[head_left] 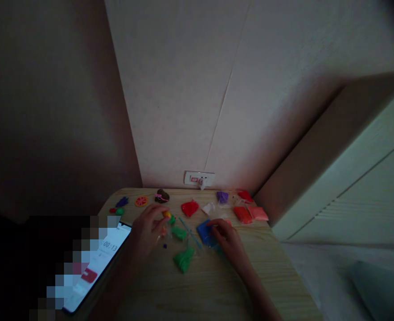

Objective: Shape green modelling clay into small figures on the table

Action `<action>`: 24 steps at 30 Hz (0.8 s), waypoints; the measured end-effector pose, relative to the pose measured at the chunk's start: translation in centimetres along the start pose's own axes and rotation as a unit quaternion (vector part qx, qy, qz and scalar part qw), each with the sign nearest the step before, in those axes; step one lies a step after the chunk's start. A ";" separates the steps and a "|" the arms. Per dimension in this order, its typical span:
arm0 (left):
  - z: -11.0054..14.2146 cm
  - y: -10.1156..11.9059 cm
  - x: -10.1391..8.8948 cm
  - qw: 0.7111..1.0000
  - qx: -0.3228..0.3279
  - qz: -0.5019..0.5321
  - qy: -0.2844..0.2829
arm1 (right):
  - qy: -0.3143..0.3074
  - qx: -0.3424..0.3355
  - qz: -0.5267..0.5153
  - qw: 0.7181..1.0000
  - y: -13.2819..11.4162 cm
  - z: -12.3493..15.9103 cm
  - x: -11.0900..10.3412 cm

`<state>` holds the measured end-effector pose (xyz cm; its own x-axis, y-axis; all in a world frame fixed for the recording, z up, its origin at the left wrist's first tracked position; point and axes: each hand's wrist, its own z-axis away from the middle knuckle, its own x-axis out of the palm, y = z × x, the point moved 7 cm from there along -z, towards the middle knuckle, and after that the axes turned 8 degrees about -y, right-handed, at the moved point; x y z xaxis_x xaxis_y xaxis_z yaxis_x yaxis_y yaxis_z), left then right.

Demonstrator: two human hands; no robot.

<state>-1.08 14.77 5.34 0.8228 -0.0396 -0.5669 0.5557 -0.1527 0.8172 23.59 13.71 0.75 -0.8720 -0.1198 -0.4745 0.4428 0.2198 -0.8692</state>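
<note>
Tabletop [207, 287]: left fingers [158, 208] pinch a yellow piece [166, 214]; right fingers [219, 222] (grip unclear) touch a blue packet [203, 232] slanting lengthwise near-right.

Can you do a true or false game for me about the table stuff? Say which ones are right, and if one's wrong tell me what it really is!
1. The right hand is touching a blue packet. True.

2. The phone is on the right side of the table. False: it is on the left side.

3. The left hand has a small yellow piece at its fingertips. True.

4. The round orange-and-pink piece is to the right of the red packet in the middle. False: it is to the left of it.

5. The purple packet is near the back edge of the table. True.
</note>
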 end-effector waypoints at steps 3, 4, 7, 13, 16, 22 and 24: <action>1.0 0.8 0.8 0.979 -0.034 0.198 -0.039 | 0.000 -0.006 0.008 1.000 -0.4 0.1 0.3; 1.3 1.1 1.1 0.965 -0.048 0.252 -0.048 | 0.000 -0.008 0.010 1.000 -0.6 0.1 0.4; 2.2 1.7 1.9 0.930 -0.080 0.352 -0.073 | -0.005 -0.022 0.030 0.999 -1.7 0.0 0.7; 2.5 0.9 2.2 0.890 -0.078 0.445 -0.067 | -0.018 -0.053 0.112 0.992 -3.9 -0.5 1.8; 2.6 0.1 1.8 0.880 -0.089 0.464 -0.037 | -0.038 -0.075 0.174 0.981 -4.6 -0.2 2.6; 2.6 -0.8 1.4 0.856 -0.092 0.508 -0.015 | -0.166 -0.089 0.219 0.957 -5.3 1.5 5.0; 2.5 -1.2 1.5 0.851 -0.089 0.517 -0.011 | -0.198 -0.092 0.218 0.951 -5.4 1.9 5.6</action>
<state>-0.86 12.46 3.25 0.8812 -0.0810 0.4658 -0.4544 0.1272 0.8817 16.68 10.00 2.53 -0.4510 -0.3264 -0.8307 0.6685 0.4931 -0.5567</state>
